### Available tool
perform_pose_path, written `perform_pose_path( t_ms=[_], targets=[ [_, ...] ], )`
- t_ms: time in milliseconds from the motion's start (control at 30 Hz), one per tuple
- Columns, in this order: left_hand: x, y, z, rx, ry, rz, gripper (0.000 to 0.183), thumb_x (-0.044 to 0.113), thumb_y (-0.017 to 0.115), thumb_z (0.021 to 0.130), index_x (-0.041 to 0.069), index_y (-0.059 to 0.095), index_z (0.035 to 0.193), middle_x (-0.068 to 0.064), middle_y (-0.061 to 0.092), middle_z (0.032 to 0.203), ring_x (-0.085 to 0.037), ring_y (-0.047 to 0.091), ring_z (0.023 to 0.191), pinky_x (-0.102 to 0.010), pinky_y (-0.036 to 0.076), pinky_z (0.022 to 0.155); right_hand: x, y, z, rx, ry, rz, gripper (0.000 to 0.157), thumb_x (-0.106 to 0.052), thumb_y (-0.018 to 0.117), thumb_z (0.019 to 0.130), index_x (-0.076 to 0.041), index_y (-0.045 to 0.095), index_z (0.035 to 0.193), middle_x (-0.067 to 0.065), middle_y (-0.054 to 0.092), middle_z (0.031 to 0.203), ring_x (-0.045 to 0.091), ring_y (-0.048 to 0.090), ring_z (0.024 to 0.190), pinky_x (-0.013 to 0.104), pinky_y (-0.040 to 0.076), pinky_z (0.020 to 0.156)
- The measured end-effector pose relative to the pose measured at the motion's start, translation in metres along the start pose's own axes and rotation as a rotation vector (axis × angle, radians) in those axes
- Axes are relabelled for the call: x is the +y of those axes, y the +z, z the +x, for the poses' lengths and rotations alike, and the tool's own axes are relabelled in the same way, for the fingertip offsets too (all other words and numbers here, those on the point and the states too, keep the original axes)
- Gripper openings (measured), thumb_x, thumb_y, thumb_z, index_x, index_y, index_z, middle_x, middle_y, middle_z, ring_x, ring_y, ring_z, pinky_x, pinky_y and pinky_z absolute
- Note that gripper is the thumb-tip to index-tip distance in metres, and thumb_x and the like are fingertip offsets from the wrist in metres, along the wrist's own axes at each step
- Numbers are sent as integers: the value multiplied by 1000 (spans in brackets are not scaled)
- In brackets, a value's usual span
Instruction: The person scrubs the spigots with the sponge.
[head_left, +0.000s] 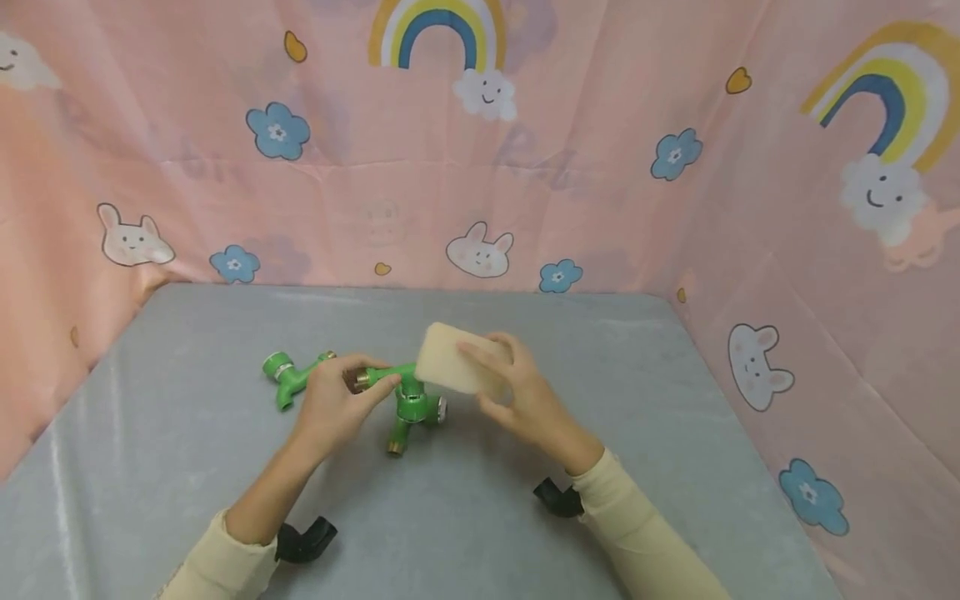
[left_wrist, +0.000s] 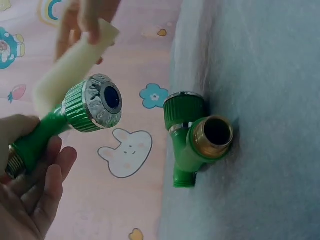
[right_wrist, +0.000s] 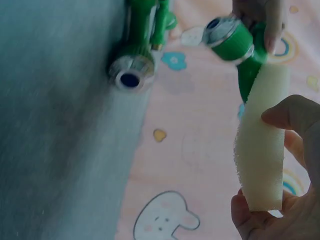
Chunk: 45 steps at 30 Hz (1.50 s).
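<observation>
My left hand (head_left: 336, 404) grips a green tap (left_wrist: 44, 131) by its body near the brass threaded end. Its ribbed knob with a silver, dark-centred cap stands out past the fingers. A cream sponge (head_left: 447, 358) is pinched between thumb and fingers of my right hand (head_left: 531, 402). One end of the sponge (right_wrist: 262, 145) meets the held tap's body on the side away from the left hand. Below the held tap, a second green tap (left_wrist: 186, 155) lies on the table, partly covered by it in the head view.
A third green tap (head_left: 288, 379) lies on the grey table (head_left: 480, 517), left of the left hand. Black curved pieces show beside the left sleeve (head_left: 225, 562) and the right sleeve (head_left: 637, 533). Pink printed cloth (head_left: 585, 208) hangs behind and along the sides.
</observation>
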<state>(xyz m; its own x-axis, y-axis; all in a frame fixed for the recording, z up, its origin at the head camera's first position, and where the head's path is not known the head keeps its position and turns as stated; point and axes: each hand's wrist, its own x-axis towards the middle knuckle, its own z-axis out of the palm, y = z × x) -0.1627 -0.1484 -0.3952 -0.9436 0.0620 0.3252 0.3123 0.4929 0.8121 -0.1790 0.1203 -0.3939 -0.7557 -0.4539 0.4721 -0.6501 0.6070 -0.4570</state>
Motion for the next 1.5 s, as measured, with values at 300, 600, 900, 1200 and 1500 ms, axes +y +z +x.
perform_pose_path(
  t_ms=[300,600,900,1200,1500],
  targets=[
    [-2,-5,2,34,-231,-142,20,18,73,94,0,75,103,-19,77,91,-8,72,72,-23,38,48,17,-14,2,33,85,21,66,-8,76,88,-18,51,149,24,48,137,38,56,116,48,57,86],
    [0,-3,6,-66,-346,-363,27,23,66,100,-2,71,108,0,79,82,-5,74,75,-26,57,66,-2,1,0,-74,7,39,66,-20,70,96,-26,42,155,20,44,142,32,61,107,41,57,83],
    [-2,-2,6,-131,-404,-509,22,24,59,104,4,67,100,10,74,76,-5,73,75,-23,53,64,16,-12,2,6,111,1,68,-12,72,93,-22,43,154,25,40,144,41,56,116,54,56,88],
    [2,2,6,-22,-443,-568,12,19,58,104,9,61,99,12,75,78,-4,74,75,-20,52,61,-17,-7,0,-73,2,131,63,-22,67,97,-25,43,155,20,42,146,33,57,115,44,55,85],
    [3,-3,9,41,-528,-702,15,11,58,103,8,54,118,18,75,84,1,71,81,-16,52,69,-6,-2,1,-113,99,110,61,-18,68,95,-22,48,152,20,44,146,35,54,118,44,52,88]
  ],
)
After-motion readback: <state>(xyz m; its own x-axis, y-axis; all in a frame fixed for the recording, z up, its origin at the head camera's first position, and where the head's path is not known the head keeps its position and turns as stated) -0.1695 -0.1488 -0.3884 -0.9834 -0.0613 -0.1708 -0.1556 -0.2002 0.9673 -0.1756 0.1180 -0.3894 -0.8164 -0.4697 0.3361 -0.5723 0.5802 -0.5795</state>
